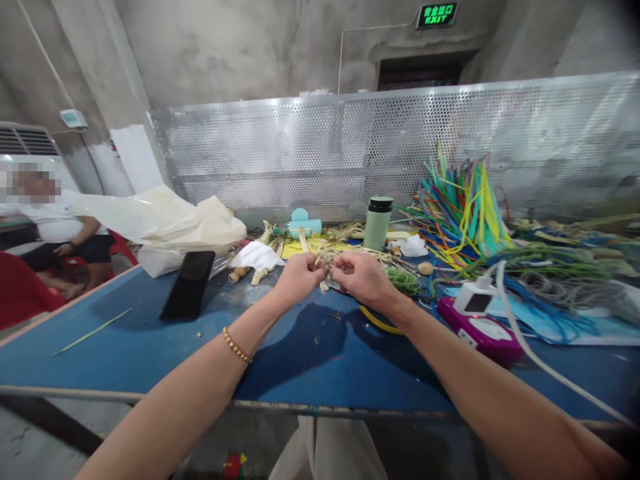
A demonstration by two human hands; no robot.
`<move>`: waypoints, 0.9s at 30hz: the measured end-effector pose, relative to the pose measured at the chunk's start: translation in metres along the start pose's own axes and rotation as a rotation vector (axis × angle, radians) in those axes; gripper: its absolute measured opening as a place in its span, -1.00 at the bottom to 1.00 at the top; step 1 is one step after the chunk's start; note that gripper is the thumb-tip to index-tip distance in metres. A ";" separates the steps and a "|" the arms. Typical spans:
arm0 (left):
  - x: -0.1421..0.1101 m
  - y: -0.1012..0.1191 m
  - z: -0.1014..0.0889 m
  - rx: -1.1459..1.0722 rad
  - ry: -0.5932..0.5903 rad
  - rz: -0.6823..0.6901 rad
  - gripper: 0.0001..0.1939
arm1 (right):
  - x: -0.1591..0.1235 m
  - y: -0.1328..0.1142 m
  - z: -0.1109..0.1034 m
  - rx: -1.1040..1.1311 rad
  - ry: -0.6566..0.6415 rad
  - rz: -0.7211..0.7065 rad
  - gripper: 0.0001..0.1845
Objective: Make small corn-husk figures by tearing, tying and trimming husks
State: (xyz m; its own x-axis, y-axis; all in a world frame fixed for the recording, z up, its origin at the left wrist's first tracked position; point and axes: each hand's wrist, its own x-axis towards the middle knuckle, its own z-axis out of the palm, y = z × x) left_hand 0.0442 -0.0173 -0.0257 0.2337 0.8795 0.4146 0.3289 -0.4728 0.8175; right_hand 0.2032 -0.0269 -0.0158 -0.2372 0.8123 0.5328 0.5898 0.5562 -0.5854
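Note:
My left hand (301,272) and my right hand (364,277) come close together above the middle of the blue table. Both are closed in a pinch, thumbs against fingertips. Whatever lies between the fingertips is small and pale and blends into the dried plant strips behind, so I cannot make it out. Just behind my right hand lies a coil of green cord (406,281). Under the right wrist a curved yellow strip (380,321) rests on the table. A crumpled white tissue (257,256) lies to the left of my left hand.
A black phone (188,285) and a thin green strip (95,331) lie left. A green bottle (378,223) stands behind my hands. Right are colourful strips (465,207), a purple power block (480,330) and its white cable (545,367). A seated person (63,223) is far left.

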 end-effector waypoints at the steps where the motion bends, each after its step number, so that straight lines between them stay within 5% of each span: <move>1: 0.000 0.000 0.000 0.032 0.011 0.006 -0.80 | 0.000 0.000 0.000 -0.013 -0.002 -0.019 -0.88; 8: -0.001 0.001 -0.002 0.145 0.011 0.012 -0.82 | 0.000 0.001 0.001 -0.086 0.032 -0.078 -0.89; 23: 0.002 -0.005 0.001 -0.138 -0.080 -0.119 -0.85 | -0.002 0.006 0.016 -0.430 0.082 -0.306 -0.92; 27: 0.002 -0.003 -0.001 -0.123 -0.078 -0.112 -0.86 | -0.003 -0.001 0.014 -0.326 0.085 -0.231 -0.93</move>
State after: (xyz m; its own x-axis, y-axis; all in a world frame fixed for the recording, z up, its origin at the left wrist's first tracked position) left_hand 0.0431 -0.0135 -0.0270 0.2735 0.9170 0.2904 0.2434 -0.3580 0.9014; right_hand 0.1927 -0.0275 -0.0258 -0.3352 0.6478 0.6841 0.7458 0.6261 -0.2275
